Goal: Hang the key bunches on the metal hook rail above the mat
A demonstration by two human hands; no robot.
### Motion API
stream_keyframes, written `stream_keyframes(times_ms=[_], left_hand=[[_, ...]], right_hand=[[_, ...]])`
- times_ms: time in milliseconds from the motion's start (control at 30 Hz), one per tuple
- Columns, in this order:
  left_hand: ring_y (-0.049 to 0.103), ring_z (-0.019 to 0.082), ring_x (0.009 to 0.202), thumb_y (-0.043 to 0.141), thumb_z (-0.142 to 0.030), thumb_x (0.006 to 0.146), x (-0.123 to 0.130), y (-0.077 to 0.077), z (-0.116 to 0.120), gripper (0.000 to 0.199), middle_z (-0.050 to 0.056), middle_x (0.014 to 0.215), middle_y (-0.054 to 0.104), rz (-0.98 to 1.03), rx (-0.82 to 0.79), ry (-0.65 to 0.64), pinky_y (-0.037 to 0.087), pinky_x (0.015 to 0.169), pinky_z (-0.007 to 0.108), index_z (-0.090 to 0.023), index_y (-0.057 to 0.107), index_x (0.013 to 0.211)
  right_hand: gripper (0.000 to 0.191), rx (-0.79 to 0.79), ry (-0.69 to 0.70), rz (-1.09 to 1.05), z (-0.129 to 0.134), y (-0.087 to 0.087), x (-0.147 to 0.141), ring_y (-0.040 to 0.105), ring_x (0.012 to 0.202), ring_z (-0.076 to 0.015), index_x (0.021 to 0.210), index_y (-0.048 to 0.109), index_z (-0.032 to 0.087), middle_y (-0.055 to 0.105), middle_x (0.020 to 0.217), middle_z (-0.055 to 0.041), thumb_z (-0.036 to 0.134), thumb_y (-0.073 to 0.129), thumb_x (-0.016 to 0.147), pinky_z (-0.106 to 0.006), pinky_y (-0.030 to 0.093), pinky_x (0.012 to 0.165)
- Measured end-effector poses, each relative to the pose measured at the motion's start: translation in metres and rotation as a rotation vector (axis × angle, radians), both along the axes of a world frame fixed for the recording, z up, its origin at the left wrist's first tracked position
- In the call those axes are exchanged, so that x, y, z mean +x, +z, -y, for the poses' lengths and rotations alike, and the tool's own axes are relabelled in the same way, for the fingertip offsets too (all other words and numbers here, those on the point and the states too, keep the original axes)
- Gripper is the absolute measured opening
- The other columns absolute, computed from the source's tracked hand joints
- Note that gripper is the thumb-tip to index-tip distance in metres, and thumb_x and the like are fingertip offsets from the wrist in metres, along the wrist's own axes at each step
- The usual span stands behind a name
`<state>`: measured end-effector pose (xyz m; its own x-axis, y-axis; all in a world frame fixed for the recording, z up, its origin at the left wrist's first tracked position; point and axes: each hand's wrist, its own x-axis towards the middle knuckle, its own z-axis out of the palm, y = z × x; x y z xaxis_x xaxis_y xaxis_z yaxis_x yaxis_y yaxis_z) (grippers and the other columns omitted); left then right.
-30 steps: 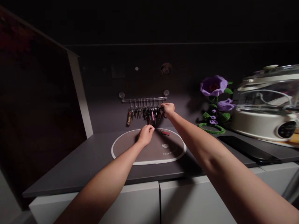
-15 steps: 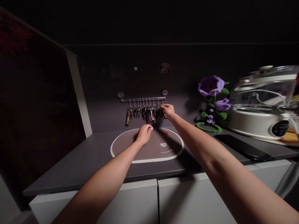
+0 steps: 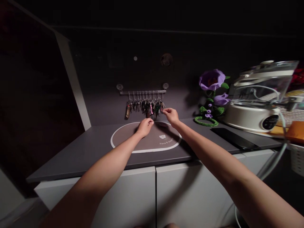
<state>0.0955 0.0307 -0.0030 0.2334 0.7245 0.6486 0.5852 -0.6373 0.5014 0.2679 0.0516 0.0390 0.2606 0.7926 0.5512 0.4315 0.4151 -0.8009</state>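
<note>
A clear rail (image 3: 142, 92) with hooks hangs on the dark wall, and several bunches of keys (image 3: 139, 106) dangle from it. A brown key fob with lettering (image 3: 127, 111) hangs at the left end, and a pink loop (image 3: 151, 109) shows near the middle. My right hand (image 3: 172, 116) is closed in a pinch at the lower part of the rightmost keys; what lies between its fingertips is too small to tell. Over the brown oval mat (image 3: 123, 139), below the rail, my left hand (image 3: 144, 127) has its fingers pinched together, their contents hidden.
A small dark-red item (image 3: 163, 125) lies in shadow on the mat. To the right stand purple artificial flowers (image 3: 212, 79), a black flat slab (image 3: 234, 138) and a white appliance with a clear cover (image 3: 251, 115). White cabinet doors (image 3: 133, 193) are under the counter (image 3: 61, 155).
My right hand has come down from hook height to the lower part of the rightmost keys. My left hand stays over the mat. The camera view has shifted slightly.
</note>
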Motion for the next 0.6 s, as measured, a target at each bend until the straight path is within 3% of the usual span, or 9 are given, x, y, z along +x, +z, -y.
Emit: stream_keyframes(times_ms=[200, 600], left_hand=[[0.056, 0.013, 0.076, 0.051, -0.017, 0.077, -0.001, -0.003, -0.001, 0.014, 0.005, 0.083, 0.063, -0.041, -0.064, -0.032, 0.045, 0.073, 0.025, -0.015, 0.062, 0.084], [0.057, 0.013, 0.076, 0.051, -0.019, 0.078, -0.002, -0.006, -0.005, 0.017, 0.005, 0.085, 0.065, -0.11, -0.136, -0.02, 0.045, 0.075, 0.025, -0.014, 0.063, 0.089]], right_hand=[[0.009, -0.203, 0.001, 0.275, -0.001, -0.028, 0.011, 0.054, 0.06, -0.0106, 0.069, 0.068, 0.015, 0.065, 0.064, -0.0009, 0.022, 0.061, 0.068, -0.021, 0.039, 0.062], [0.01, -0.229, 0.012, 0.641, -0.01, -0.034, 0.012, 0.056, 0.063, -0.0136, 0.07, 0.071, 0.018, 0.068, 0.069, -0.0033, 0.025, 0.064, 0.071, -0.022, 0.037, 0.06]])
